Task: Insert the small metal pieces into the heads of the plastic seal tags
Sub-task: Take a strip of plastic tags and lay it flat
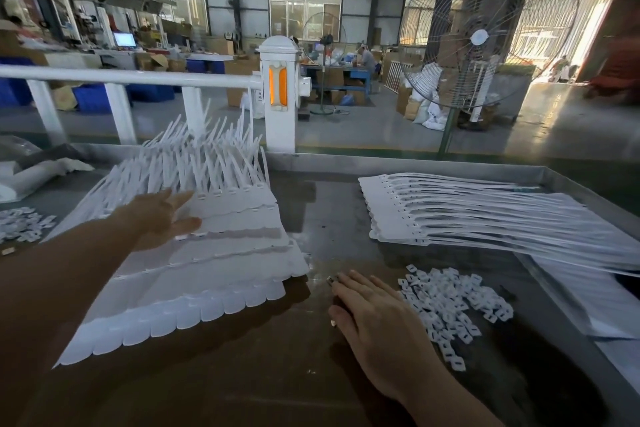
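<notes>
Two hands (pixel 162 215), two tag stacks (pixel 221 253)

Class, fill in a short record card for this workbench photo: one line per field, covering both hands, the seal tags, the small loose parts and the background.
Left hand: left hand lies open, fingers straight, on the stacked sheets of white plastic seal tags.
Right hand: right hand lies flat and open on the dark metal worktable.
Second stack: flat white seal tags with long tails, far right.
Loose parts: pile of small white pieces beside the right hand.
Background: large wire-caged standing fan.
</notes>
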Motion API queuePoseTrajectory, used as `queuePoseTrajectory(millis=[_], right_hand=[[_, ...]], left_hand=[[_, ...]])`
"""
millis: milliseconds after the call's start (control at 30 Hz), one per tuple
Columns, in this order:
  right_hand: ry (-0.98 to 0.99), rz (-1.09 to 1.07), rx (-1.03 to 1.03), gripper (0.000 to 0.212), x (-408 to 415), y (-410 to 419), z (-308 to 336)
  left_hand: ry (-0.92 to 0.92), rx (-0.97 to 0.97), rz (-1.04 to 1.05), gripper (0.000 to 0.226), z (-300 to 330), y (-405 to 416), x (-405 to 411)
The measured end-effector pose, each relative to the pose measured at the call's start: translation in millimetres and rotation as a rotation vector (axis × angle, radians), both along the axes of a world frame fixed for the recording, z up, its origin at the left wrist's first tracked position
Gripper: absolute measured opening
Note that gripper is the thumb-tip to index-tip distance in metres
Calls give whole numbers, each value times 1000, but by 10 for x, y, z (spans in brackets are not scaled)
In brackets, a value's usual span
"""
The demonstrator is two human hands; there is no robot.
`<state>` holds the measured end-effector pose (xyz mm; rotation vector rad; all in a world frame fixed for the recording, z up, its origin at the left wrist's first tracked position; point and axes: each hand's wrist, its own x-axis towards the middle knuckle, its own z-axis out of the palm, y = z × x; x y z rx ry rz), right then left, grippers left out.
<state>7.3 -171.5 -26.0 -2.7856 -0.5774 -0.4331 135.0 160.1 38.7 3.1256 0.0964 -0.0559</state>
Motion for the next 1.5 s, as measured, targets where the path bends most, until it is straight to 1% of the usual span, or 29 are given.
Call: queuePoseTrajectory(millis=[67,100,133,200,333,433,500,567,600,667,700,733,800,867,933,1033,1100,1167,1200,1233,1300,1367,1433,1467,1500], right_hand=[[0,1,15,56,-6,11,7],[1,0,19,56,-8,12,13],[-1,0,17,57,-8,11,13],[-9,3,17,53,4,2,-2],[-10,1,13,49,35,-18,-24],[-21,3,22,49,42,-20,-32],[-37,2,34,48,37,-24,-37],[-47,2,54,47,33,-28,-42],[-54,0,63,46,34,-28,-43],[-85,-4,90,45,42,-22,-38],[-94,-8,95,45,47,-17,-35],[-96,-12,91,46,52,-15,-34],[-98,-9,81,50,56,-16,-45],[-98,-10,84,49,61,-27,-56],[-101,-5,94,46,64,-34,-64],[-132,-19,93,37,33,-21,-33],[-216,-7,123,26,5,-23,5],[-335,-1,220,18,-3,-52,27],[-351,-21,301,15,-10,-67,68],[-320,-67,410,13,-23,-88,129],[-150,-177,691,16,-37,-152,263],[87,-240,1025,20,-36,-226,442],[369,-225,1466,41,-10,-304,616],[505,-203,1659,53,-6,-349,702],[612,-190,1797,62,-5,-409,766]], left_hand=[[46,-230,10,82,15,38,-14],[65,-305,13,84,39,49,-23],[73,-324,14,85,55,60,-19],[52,-245,27,83,72,70,4],[-39,73,-42,70,66,11,30],[-73,191,-116,65,54,-15,30],[-84,291,-172,68,35,-45,7],[-202,401,-193,74,22,-23,31],[-258,445,-176,71,51,-3,31],[-322,505,-112,49,167,24,-17],[-363,506,-85,40,232,38,-50],[-415,490,-74,36,295,34,-82],[-528,445,-88,39,440,-48,-159],[-626,396,-98,41,591,-197,-247],[-704,365,-113,45,715,-394,-352],[-799,332,-214,48,762,-714,-581],[-838,298,-266,52,733,-912,-761],[-874,281,-296,56,689,-1065,-929],[-909,274,-328,56,667,-1127,-1010],[-960,256,-371,53,644,-1180,-1084],[-1047,231,-446,42,594,-1270,-1234],[-1089,248,-483,43,548,-1371,-1388],[-1110,234,-530,42,477,-1484,-1537],[-1119,213,-563,41,421,-1538,-1598],[-1131,196,-591,39,354,-1588,-1650]])
